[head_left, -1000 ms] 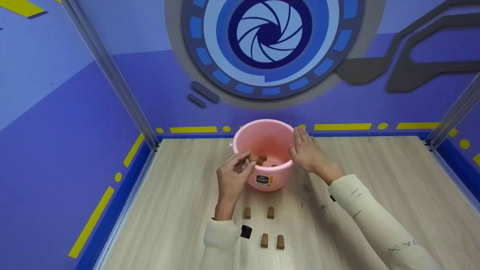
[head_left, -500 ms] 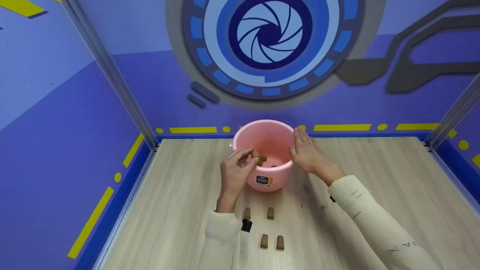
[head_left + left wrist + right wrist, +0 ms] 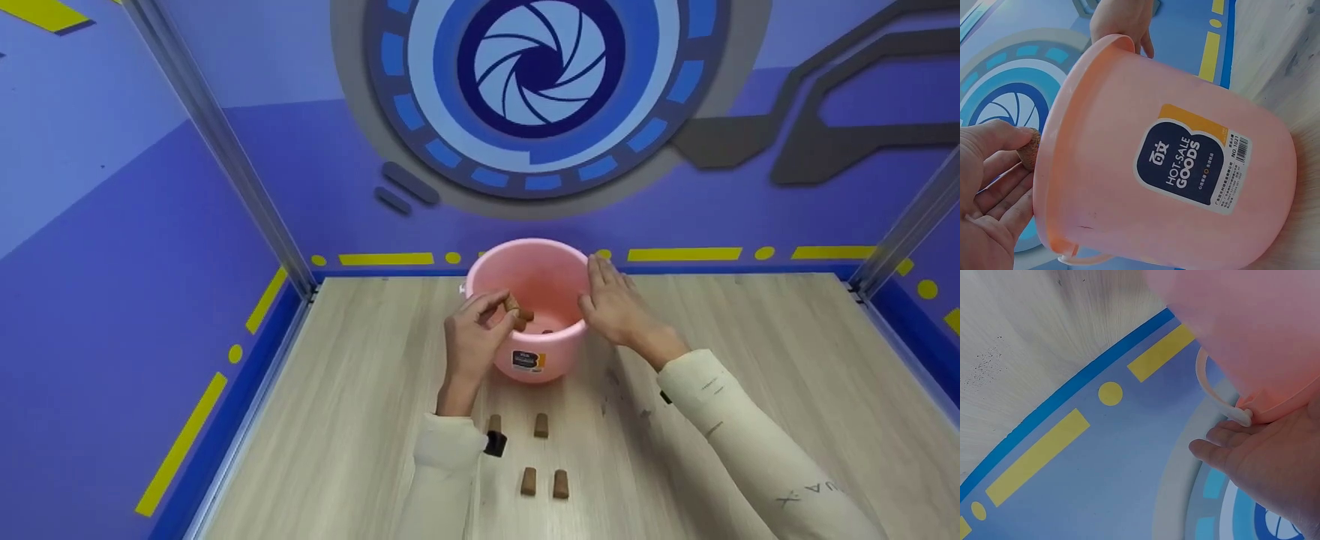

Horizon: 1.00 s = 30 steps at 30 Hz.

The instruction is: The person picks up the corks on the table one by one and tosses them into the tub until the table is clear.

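A pink bucket (image 3: 559,360) stands upright on the table, its label facing me. My left hand (image 3: 472,341) pinches a tapered brown cork (image 3: 511,304) between thumb and fingers, over the bucket's near left rim. Close up in the left wrist view, the cork (image 3: 1029,149) shows a speckled grain beside the rim. More brown corks (image 3: 528,316) lie on the bucket floor, partly hidden by that hand. My right hand (image 3: 619,309) rests against the bucket's right rim with its fingers extended. In the right wrist view, the bucket's handle (image 3: 1213,391) hangs beside the fingers.
Several corks (image 3: 541,425) stand on the wooden table (image 3: 360,420) in front of the bucket, one partly covered by a black piece (image 3: 495,443) at my left cuff. Blue patterned panels (image 3: 420,225) enclose the back and sides.
My left hand has shifted slightly right and forward with the cork, further over the bucket's opening. The right hand and the bucket have stayed in place.
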Motion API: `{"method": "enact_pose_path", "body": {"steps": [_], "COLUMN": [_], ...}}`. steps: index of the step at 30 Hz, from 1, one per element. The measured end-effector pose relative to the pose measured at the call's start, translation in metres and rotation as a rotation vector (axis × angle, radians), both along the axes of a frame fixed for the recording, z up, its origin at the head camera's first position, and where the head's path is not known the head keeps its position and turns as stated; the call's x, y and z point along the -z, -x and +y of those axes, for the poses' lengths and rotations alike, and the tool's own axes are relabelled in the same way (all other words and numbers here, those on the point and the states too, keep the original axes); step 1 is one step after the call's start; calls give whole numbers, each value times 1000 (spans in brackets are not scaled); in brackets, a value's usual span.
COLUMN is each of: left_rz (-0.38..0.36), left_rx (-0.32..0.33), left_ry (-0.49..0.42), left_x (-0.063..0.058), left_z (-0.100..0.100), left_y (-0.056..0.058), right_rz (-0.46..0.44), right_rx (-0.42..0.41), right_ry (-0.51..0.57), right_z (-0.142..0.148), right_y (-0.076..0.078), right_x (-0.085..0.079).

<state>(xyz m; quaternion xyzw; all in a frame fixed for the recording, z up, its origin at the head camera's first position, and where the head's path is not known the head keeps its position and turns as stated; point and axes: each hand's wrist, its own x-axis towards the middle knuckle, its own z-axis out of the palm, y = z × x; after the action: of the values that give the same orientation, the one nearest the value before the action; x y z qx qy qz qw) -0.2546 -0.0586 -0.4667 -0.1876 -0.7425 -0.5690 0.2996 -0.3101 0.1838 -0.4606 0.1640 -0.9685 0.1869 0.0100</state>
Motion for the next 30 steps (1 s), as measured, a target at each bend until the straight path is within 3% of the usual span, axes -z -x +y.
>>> {"method": "enact_pose_path", "body": {"steps": [4,18,26,30], "left_rz": [-35,-63,27,74], "left_rx": [2,-8,-21,-18], "left_ry": [9,59,53,34], "left_x": [7,6,12,7], "left_z": [-1,-3,-3,-2], "left_y": [5,6,5,-1], "right_rz": [2,-20,-18,-5], "right_rx": [-7,-5,-9,-6], "right_ry": [-1,-4,-9,-14], "right_z": [0,1,1,2], "right_y": [1,1,1,0], "right_x": [-1,-1,1,0]}}
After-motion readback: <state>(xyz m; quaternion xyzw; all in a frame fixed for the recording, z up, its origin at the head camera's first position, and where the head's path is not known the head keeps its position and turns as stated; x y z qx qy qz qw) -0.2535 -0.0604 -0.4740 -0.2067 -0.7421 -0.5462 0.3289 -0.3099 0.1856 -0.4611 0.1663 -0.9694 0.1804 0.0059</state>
